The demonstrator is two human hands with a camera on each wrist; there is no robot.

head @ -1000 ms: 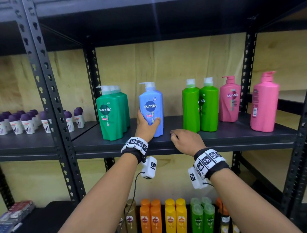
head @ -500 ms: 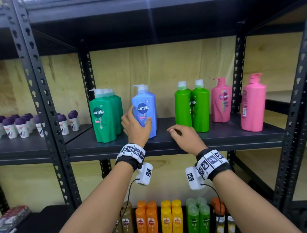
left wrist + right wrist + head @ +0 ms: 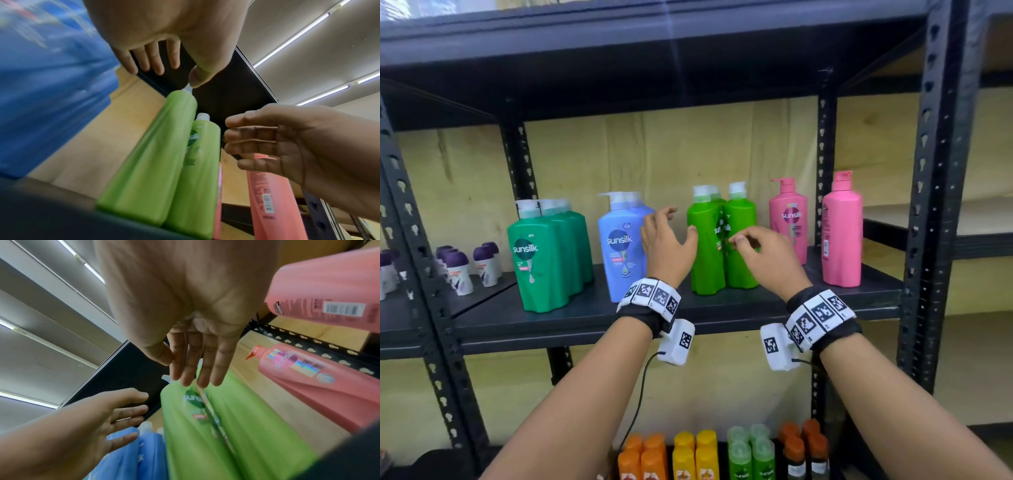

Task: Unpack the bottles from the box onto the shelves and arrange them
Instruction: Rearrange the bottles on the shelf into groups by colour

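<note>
Bright green bottles (image 3: pixel 722 246) (image 3: pixel 156 162) (image 3: pixel 216 426) stand side by side in the middle of the dark shelf (image 3: pixel 585 315). Blue pump bottles (image 3: pixel 621 246) (image 3: pixel 131 456) stand to their left, dark green ones (image 3: pixel 544 253) further left. My left hand (image 3: pixel 671 236) (image 3: pixel 162 61) hovers open between the blue and bright green bottles, fingers spread, holding nothing. My right hand (image 3: pixel 748 245) (image 3: pixel 197 374) hangs open in front of the bright green bottles with fingers relaxed; whether it touches them I cannot tell.
Two pink bottles (image 3: pixel 789 222) (image 3: pixel 842 233) stand on the right, either side of a black upright post (image 3: pixel 825 164). Small purple-capped bottles (image 3: pixel 458 270) fill the left shelf. Orange, yellow and green bottles (image 3: pixel 695 452) stand on the shelf below.
My left hand has let go of the blue bottle and moved right towards the bright green ones. My right hand has lifted off the shelf edge to in front of the green bottles.
</note>
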